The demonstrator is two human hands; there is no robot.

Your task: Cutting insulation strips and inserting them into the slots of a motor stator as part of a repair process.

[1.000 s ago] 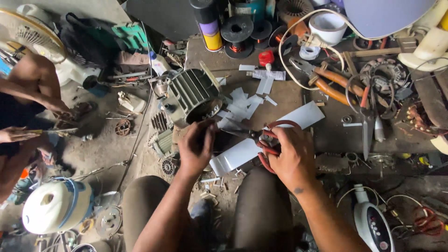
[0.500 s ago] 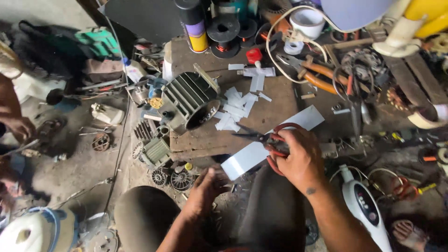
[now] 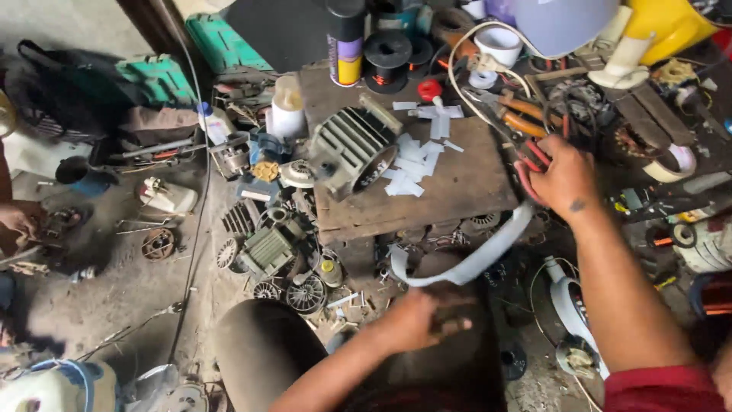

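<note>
A long white strip (image 3: pixel 469 259) is seen sagging in a curve off the front edge of the wooden surface (image 3: pixel 457 187), between the two hands. Its upper end runs up to the right hand (image 3: pixel 560 179), which is closed around red-handled scissors (image 3: pixel 530 156) at the right edge of the surface; whether the strip is pinched there too cannot be told. The lower end of the strip lies just above the left hand (image 3: pixel 423 317), which is blurred and held low over the lap with fingers curled; contact with the strip cannot be told. The hands are kept well apart.

On the surface, small white cut pieces (image 3: pixel 412 164) are scattered near the middle, and a ribbed grey motor housing (image 3: pixel 351 149) is tilted at the left edge. A spray can (image 3: pixel 345 42) and black spools (image 3: pixel 387 53) are stood at the back, beside orange-handled pliers (image 3: pixel 518 114). On the floor to the left, fan parts and small wheels (image 3: pixel 305 294) are strewn, and another person's hand (image 3: pixel 19 221) is seen at the far left edge.
</note>
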